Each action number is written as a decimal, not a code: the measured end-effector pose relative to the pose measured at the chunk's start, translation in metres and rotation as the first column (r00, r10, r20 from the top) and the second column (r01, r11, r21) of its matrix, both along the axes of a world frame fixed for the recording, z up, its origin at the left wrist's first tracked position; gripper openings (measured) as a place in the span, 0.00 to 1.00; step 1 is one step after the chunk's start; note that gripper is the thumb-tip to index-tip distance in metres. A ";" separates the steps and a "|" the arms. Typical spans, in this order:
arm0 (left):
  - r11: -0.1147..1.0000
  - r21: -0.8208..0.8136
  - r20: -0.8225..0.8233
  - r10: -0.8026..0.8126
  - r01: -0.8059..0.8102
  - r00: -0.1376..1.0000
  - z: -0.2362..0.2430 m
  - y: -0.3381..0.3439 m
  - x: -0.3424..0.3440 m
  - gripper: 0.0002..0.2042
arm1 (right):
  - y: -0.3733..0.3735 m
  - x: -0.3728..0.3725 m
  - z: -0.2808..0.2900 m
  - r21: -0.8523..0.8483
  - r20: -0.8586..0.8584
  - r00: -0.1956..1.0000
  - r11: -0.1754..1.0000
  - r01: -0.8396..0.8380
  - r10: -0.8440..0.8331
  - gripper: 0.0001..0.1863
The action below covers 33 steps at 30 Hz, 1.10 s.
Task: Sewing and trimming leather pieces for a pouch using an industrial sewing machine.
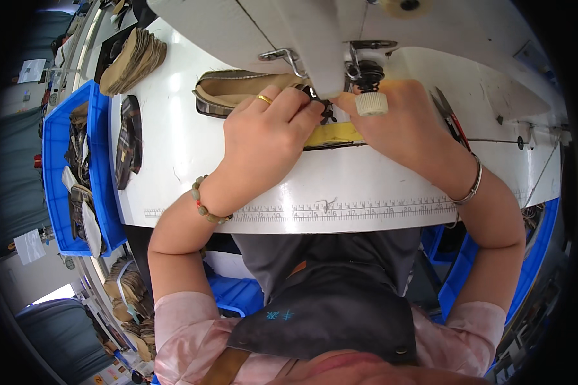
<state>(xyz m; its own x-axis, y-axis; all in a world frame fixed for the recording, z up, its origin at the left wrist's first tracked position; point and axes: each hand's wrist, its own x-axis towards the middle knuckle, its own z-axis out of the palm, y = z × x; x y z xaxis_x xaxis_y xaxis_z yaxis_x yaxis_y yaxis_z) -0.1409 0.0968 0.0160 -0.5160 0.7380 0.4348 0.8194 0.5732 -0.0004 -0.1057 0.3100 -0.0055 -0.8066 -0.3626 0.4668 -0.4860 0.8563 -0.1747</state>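
A beige-lined shoe upper with a dark plaid edge [228, 86] lies on the white sewing table, its right end under the sewing machine head [327, 58]. My left hand [263, 131], wearing a ring, is closed on that right end, fingertips beside the dark presser foot [327, 112]. Across from it, my right hand [404, 125] has bent fingers close to the needle area. The machine's white ridged knob [371, 104] covers part of them, so what they grip is hidden. A yellow strip [335, 135] sits on the table between both hands.
Red-handled scissors [453, 119] lie right of my right hand. At left are a plaid piece [130, 141], a stack of beige sole-shaped pieces [133, 61] and a blue bin [114, 218] of fabric parts. A printed ruler [302, 210] runs along the table's near edge.
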 end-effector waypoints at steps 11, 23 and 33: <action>0.996 -0.072 0.061 -0.045 0.049 0.997 0.002 -0.007 -0.002 0.12 | 0.002 -0.002 0.008 0.046 0.063 0.998 0.999 0.028 -0.031 0.04; 0.997 0.070 0.146 -0.031 0.021 0.989 0.002 -0.009 -0.010 0.11 | 0.001 -0.003 0.001 -0.023 0.058 0.998 0.999 -0.030 0.031 0.05; 0.998 0.051 0.222 0.012 -0.024 0.975 0.006 -0.004 -0.006 0.11 | 0.000 -0.005 -0.007 -0.083 0.104 0.983 0.987 -0.141 0.149 0.14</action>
<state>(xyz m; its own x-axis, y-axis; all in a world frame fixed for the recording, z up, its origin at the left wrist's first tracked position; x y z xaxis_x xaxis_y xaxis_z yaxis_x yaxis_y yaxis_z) -0.1466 0.0925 0.0223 -0.6172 0.7064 0.3464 0.7850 0.5825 0.2109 -0.1106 0.3097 -0.0120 -0.7958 -0.4468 0.4088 -0.5785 0.7605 -0.2949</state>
